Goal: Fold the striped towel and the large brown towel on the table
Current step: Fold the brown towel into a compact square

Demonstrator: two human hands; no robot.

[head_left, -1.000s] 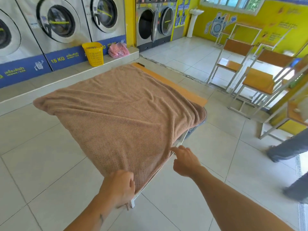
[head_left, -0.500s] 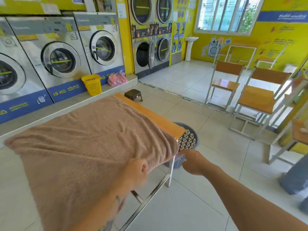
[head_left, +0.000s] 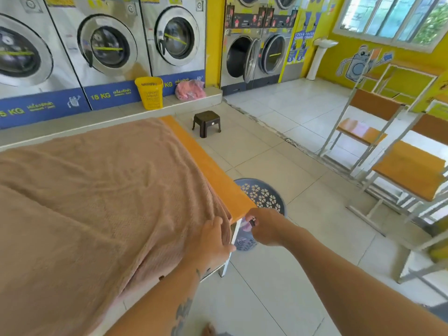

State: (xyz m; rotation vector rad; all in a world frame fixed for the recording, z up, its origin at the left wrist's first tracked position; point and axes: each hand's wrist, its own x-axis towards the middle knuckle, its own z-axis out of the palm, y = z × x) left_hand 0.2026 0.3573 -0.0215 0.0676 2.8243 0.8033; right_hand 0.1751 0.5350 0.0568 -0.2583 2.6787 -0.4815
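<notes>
Brown towel covers most of the orange tabletop and hangs over its near edge, leaving a bare strip along the right side. The left hand lies with fingers loosely spread against the towel's near right corner at the tabletop's corner. The right hand reaches past that corner, fingers pinched on something small and blurred over the blue laundry basket on the floor.
</notes>
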